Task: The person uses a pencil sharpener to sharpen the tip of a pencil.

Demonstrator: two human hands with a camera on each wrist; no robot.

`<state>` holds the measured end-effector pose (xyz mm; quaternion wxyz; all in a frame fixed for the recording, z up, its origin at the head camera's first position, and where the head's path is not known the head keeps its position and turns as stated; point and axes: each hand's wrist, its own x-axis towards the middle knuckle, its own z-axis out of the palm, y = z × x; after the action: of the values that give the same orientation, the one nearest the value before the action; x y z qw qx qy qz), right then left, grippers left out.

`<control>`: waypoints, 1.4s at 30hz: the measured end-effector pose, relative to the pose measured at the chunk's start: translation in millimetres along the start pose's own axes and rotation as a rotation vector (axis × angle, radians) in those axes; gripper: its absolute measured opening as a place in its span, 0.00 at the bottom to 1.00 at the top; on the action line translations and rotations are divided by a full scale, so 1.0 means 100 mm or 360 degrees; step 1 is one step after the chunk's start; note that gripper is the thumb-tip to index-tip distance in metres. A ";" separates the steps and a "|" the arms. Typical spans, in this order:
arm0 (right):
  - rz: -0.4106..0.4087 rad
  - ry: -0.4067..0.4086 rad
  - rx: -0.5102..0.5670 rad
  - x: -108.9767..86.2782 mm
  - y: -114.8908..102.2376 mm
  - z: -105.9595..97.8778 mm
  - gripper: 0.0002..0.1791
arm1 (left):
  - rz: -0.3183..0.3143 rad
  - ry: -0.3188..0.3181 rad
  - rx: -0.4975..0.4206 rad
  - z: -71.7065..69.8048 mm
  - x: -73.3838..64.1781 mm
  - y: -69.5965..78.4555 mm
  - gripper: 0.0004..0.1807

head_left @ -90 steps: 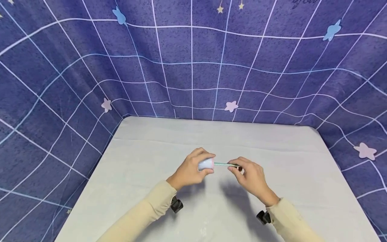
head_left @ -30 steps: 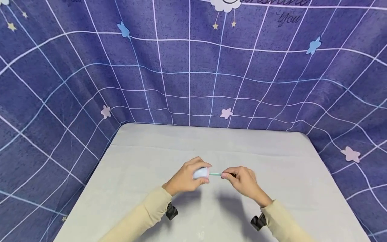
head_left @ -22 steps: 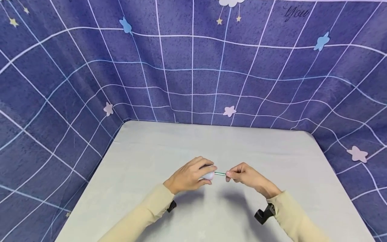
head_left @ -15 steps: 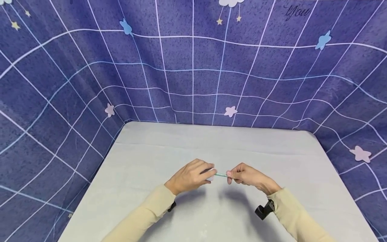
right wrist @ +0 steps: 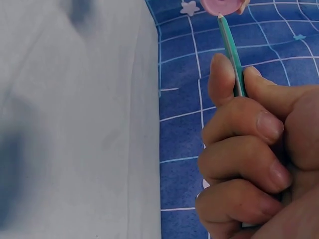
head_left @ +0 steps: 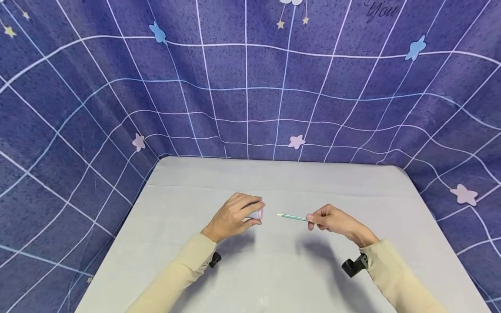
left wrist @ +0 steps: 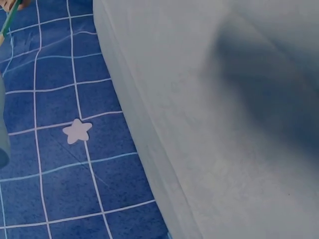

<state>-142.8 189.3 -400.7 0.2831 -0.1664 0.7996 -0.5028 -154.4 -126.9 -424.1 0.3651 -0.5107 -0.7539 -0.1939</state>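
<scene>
In my left hand (head_left: 234, 214) I grip a small cylindrical pencil sharpener (head_left: 254, 214), pale blue with a pink end, held above the table. Its pink end (right wrist: 222, 6) shows at the top of the right wrist view; a blue sliver of its body (left wrist: 3, 147) lies at the left edge of the left wrist view. Thumb and forefinger of my right hand (head_left: 332, 221) pinch a green pencil (head_left: 291, 217), its pale sharpened tip pointing left toward the sharpener. A gap separates tip and sharpener in the head view. The pencil's rear end is hidden in the right hand.
A white-covered table (head_left: 219, 178) lies under both hands, with their shadows on it. Behind and beside it hangs a blue-purple curtain (head_left: 227, 104) with grid lines and stars. A black wrist camera (head_left: 354, 265) hangs below the right sleeve.
The pencil has come out of the sharpener, baring its tip. My right hand has moved right with the pencil, my left hand left with the sharpener.
</scene>
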 end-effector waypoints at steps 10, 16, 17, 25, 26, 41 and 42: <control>-0.0027 0.0051 -0.0019 0.00 -0.01 -0.01 0.19 | -0.0194 0.0088 -0.0046 0.06 -0.05 0.02 0.30; -0.0059 0.0148 0.0007 -0.01 0.04 -0.05 0.15 | -0.0548 0.0205 -0.0168 0.12 -0.09 0.04 0.31; -0.0068 0.0165 0.0024 -0.01 0.05 -0.05 0.15 | -0.0613 0.0224 -0.0204 0.13 -0.10 0.05 0.31; -0.0070 0.0349 0.0104 0.04 0.13 0.00 0.13 | -0.1027 0.0283 -0.0520 0.21 -0.18 0.09 0.33; -0.0057 0.0382 0.0117 0.05 0.15 0.00 0.13 | -0.1067 0.0282 -0.0572 0.22 -0.20 0.09 0.33; 0.0261 0.0772 0.0137 0.23 0.62 0.23 0.11 | -0.1409 0.0064 -0.0588 0.55 -0.41 0.10 0.27; 0.0275 0.0799 0.0100 0.24 0.65 0.26 0.10 | -0.1436 0.0030 -0.0576 0.57 -0.43 0.11 0.27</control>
<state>-144.6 186.2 -474.9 0.1227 0.0412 0.8400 -0.5269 -155.9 -111.5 -494.3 0.1566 -0.1865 -0.8509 -0.4655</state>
